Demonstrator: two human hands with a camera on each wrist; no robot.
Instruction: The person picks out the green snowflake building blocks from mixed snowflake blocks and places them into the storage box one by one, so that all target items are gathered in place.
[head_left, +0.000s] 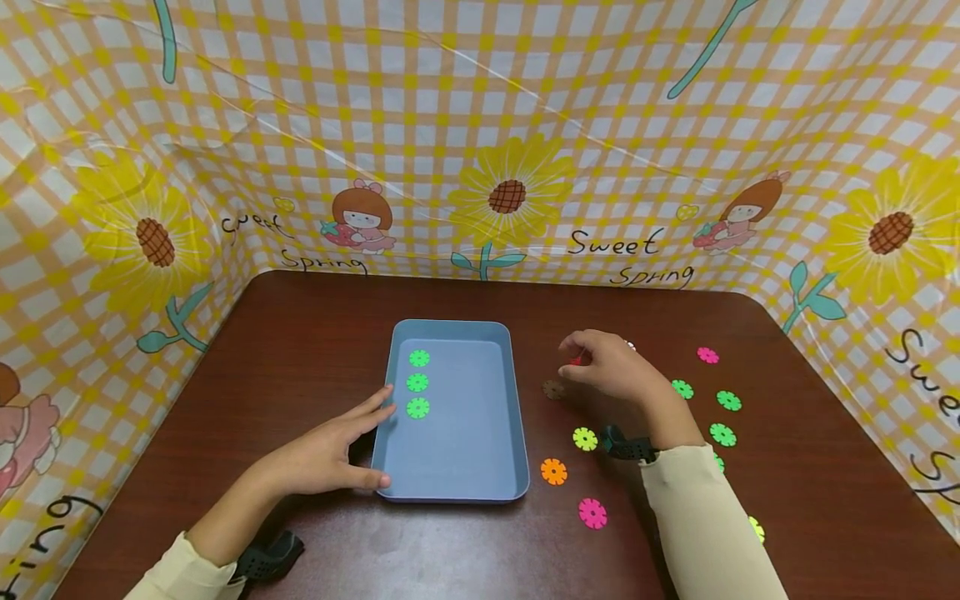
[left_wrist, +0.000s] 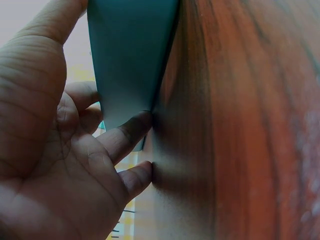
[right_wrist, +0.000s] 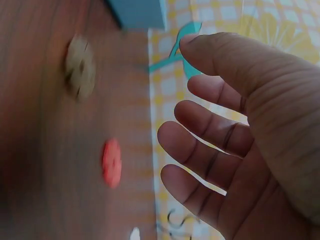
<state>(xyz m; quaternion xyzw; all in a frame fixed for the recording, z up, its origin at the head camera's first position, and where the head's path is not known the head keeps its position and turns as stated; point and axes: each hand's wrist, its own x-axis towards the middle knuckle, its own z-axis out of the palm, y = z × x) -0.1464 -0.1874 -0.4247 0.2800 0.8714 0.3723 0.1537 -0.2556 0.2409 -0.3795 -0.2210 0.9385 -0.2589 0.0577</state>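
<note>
A blue-grey tray [head_left: 468, 450] holds three green notched discs [head_left: 417, 382] in a column near its left side. My left hand [head_left: 322, 454] rests at the tray's left wall with fingers spread, thumb near the front corner. In the left wrist view, two fingertips [left_wrist: 142, 120] reach down beside the wall to the tabletop. Right of the tray, my right hand [head_left: 611, 367] hovers over a red disc [right_wrist: 112, 163], its fingers loosely bent and nothing between them. A brown disc [right_wrist: 80, 67] lies between that hand and the tray.
Yellow [head_left: 585, 439], orange [head_left: 554, 472] and pink [head_left: 592, 513] discs lie right of the tray. Several green discs [head_left: 727, 401] and another pink disc [head_left: 708, 356] lie beyond the right forearm. A checked cloth [head_left: 420, 108] walls the dark wooden table [head_left: 315, 333].
</note>
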